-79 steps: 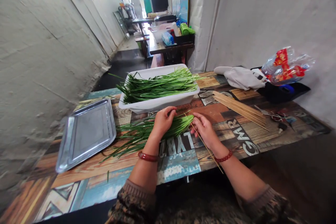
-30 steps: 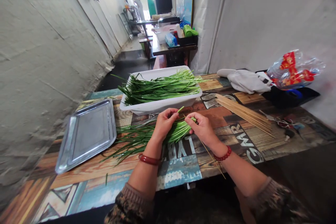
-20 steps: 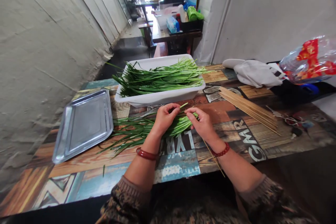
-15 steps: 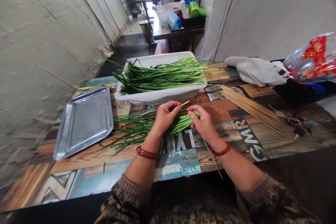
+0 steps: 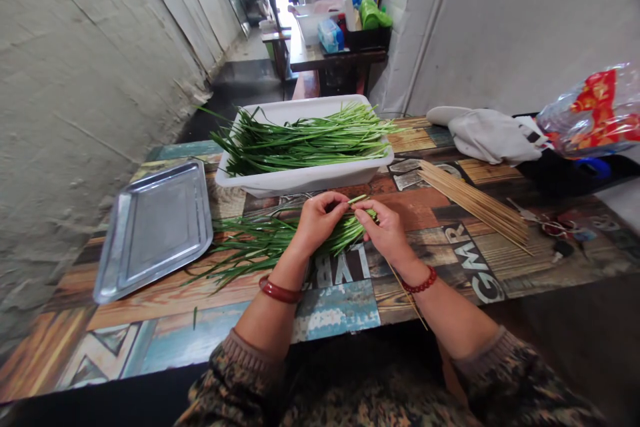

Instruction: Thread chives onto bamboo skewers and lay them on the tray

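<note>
Pinches a thin green stalk between thumb and forefinger of the left hand, with a pale end out toward the right hand. Pinches the upper part of a thin wooden skewer between thumb and forefinger of the right hand, just beside the left fingertips; cannot tell of any contact between skewer tip and stalk. Trails the rest of the skewer down past the right wrist to the near edge of the patterned table. Wears a dark red bangle on the left wrist and a red beaded bracelet on the right.

Has a loose heap of green stalks under the hands on the table, with dark leafy tips fanned out to the left. Faces, just beyond the heap, a white tub full of more long stalks, with some over the rim. Has a metal tray near the leafy tips, and a bundle of skewers to the right, well apart from the hands. Shows blurred scissors near those. Has a pale cap and a clear plastic bag with red print farther back.
</note>
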### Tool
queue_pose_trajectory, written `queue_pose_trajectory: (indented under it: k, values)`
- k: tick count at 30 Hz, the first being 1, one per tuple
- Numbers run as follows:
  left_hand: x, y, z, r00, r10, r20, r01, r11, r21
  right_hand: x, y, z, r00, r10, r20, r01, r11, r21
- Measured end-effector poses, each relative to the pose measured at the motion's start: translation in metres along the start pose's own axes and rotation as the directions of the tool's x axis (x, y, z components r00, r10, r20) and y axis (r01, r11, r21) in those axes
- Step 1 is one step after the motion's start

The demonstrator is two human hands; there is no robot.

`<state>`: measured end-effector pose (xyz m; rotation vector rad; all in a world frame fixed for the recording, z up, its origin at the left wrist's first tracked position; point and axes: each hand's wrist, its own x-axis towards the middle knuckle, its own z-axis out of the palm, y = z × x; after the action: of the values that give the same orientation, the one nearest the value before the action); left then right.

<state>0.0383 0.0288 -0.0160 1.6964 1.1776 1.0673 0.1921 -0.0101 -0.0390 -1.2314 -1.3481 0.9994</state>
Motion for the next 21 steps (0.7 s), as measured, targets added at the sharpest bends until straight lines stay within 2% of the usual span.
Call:
queue_pose_trajectory:
  k: [13,21]
  values:
    - [0.0012,-0.0046,-0.0011,0.999,0.041,0.002,-0.041,0.999,-0.003,0.0000,0.0009,0.0001,1.000,-0.020,0.004,0.019,1.000,0.011]
    - [0.0013,-0.0021,-0.0022,0.994,0.114,0.000,-0.113,0.987,0.115,0.0004,0.0016,0.0006,1.000,-0.011,-0.001,0.011,1.000,0.022]
